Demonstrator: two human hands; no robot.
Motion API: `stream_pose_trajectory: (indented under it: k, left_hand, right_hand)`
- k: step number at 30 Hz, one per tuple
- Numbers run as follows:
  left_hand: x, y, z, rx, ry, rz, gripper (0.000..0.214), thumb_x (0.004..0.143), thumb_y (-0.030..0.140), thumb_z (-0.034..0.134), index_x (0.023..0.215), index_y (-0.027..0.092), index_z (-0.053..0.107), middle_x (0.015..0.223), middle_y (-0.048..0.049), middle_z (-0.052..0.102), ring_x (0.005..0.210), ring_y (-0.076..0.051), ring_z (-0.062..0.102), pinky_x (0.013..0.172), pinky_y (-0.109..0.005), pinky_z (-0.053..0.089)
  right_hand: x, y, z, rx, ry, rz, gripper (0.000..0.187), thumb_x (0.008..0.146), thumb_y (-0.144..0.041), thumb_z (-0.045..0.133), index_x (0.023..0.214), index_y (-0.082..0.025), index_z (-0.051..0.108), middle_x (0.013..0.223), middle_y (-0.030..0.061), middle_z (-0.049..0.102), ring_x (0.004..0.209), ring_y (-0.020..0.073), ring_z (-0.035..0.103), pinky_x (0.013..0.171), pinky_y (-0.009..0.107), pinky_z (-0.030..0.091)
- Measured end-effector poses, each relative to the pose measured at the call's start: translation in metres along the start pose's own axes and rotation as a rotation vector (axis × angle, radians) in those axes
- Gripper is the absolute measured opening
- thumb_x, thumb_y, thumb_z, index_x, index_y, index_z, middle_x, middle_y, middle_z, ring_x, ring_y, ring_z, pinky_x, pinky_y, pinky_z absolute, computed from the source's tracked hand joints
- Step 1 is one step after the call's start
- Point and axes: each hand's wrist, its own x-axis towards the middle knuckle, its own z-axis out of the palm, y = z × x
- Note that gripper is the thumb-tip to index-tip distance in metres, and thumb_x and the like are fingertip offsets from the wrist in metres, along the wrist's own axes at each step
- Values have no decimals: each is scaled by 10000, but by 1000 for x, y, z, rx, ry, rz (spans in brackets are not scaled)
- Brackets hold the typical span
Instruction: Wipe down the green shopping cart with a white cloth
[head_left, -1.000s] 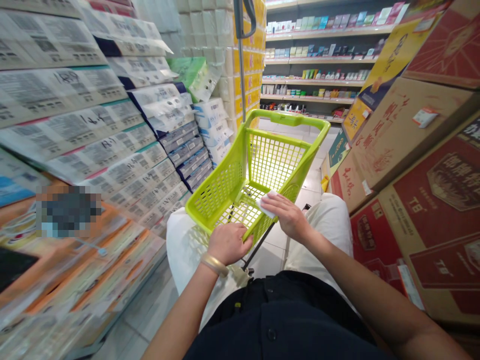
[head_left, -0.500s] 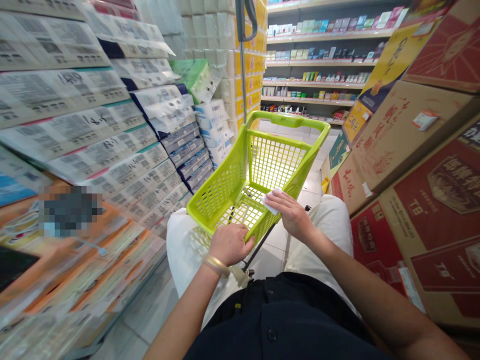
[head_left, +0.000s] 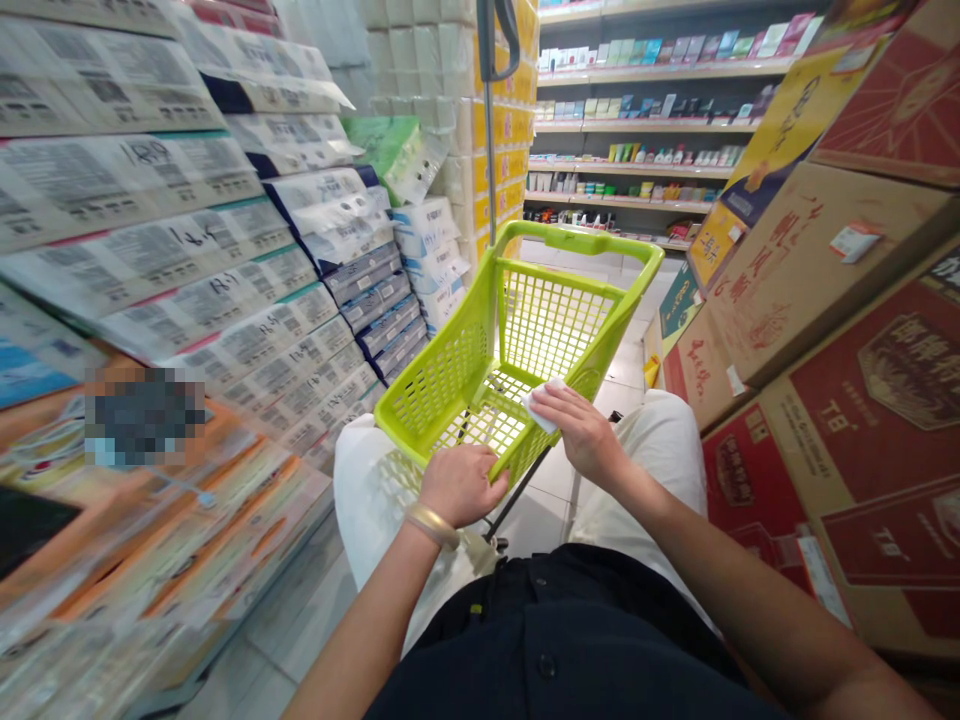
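Observation:
A lime-green plastic shopping basket (head_left: 450, 370) rests on my knees, tilted away from me. My left hand (head_left: 459, 484), with a gold bangle on the wrist, is closed around the basket's near rim. My right hand (head_left: 581, 432) presses a white cloth (head_left: 541, 402) against the basket's right rim, fingers curled over it. The basket's long grey pull handle (head_left: 489, 120) stands upright behind it.
Stacked packs of tissue paper (head_left: 225, 290) wall the left side. Red and brown cartons (head_left: 847, 330) are piled on the right. Shelves of small goods (head_left: 637, 110) stand at the aisle's far end. A strip of tiled floor (head_left: 300, 620) shows below left.
My right hand with the white cloth has shifted slightly up and right along the basket's rim. My left hand keeps its grip.

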Motion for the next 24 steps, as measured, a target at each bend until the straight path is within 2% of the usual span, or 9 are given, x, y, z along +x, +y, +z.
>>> stream_pose_trajectory:
  k: [3, 6, 10, 12, 14, 17, 20, 22, 24]
  left_hand:
    - [0, -6, -1, 3, -13, 1, 356, 905, 414, 459, 845, 200, 738, 962, -76, 749, 900, -209, 676, 732, -301, 485]
    - [-1, -14, -4, -18, -27, -8, 327, 891, 420, 490, 858, 218, 746, 988, -63, 755, 923, -203, 679, 752, -286, 486]
    - [0, -19, -15, -44, -87, -82, 358, 852, 531, 538, 878, 246, 753, 952, -57, 768, 950, -235, 689, 815, -316, 495]
    - [5, -14, -21, -76, -103, -140, 390, 837, 545, 557, 1019, 252, 739, 997, -61, 770, 976, -253, 694, 850, -340, 497]
    - [13, -3, -26, -113, -94, -205, 426, 837, 489, 567, 1165, 244, 683, 1089, -70, 757, 1014, -255, 692, 863, -342, 499]
    - [27, 14, -27, -107, -78, -293, 420, 836, 436, 563, 1186, 219, 645, 1112, -106, 745, 1028, -276, 692, 840, -358, 510]
    - [37, 25, -18, -106, -69, -304, 383, 841, 462, 566, 1135, 230, 642, 1086, -108, 745, 1009, -284, 699, 825, -373, 520]
    - [41, 26, -11, -90, -73, -270, 318, 863, 422, 547, 1093, 227, 648, 1046, -103, 750, 985, -274, 706, 815, -363, 528]
    - [42, 23, -4, -62, -65, -239, 293, 876, 375, 540, 1089, 207, 649, 1028, -110, 750, 978, -268, 707, 823, -351, 532]
  right_hand:
    - [-3, -19, 9, 23, -42, -88, 480, 984, -97, 365, 1377, -282, 568, 1345, 36, 655, 1354, 173, 528, 1149, 430, 452]
    - [0, -20, 10, 19, -61, -152, 466, 986, -96, 367, 1361, -267, 584, 1343, 30, 657, 1347, 163, 534, 1145, 402, 457]
    - [11, -4, 6, -60, 5, -16, 455, 974, -86, 391, 1325, -263, 620, 1305, 40, 683, 1307, 186, 577, 1135, 430, 471]
    - [13, -5, 8, -65, 11, 8, 449, 968, -86, 401, 1311, -264, 631, 1291, 43, 691, 1294, 193, 588, 1133, 438, 473]
    - [13, -12, 13, -33, -17, -51, 439, 967, -91, 410, 1304, -260, 635, 1295, 41, 689, 1292, 187, 590, 1132, 424, 472]
    - [13, -17, 16, 7, -48, -117, 429, 963, -93, 420, 1300, -246, 637, 1307, 44, 681, 1292, 179, 589, 1130, 401, 471]
    - [14, -6, 12, -39, 8, -27, 438, 952, -73, 424, 1292, -240, 645, 1296, 57, 687, 1292, 195, 590, 1133, 422, 466]
    - [15, 0, 10, -70, 47, 41, 441, 949, -69, 426, 1287, -241, 650, 1292, 63, 689, 1301, 207, 583, 1137, 447, 459]
    - [14, -2, 11, -64, 45, 44, 430, 953, -78, 427, 1283, -237, 652, 1297, 63, 686, 1307, 206, 577, 1137, 446, 459]
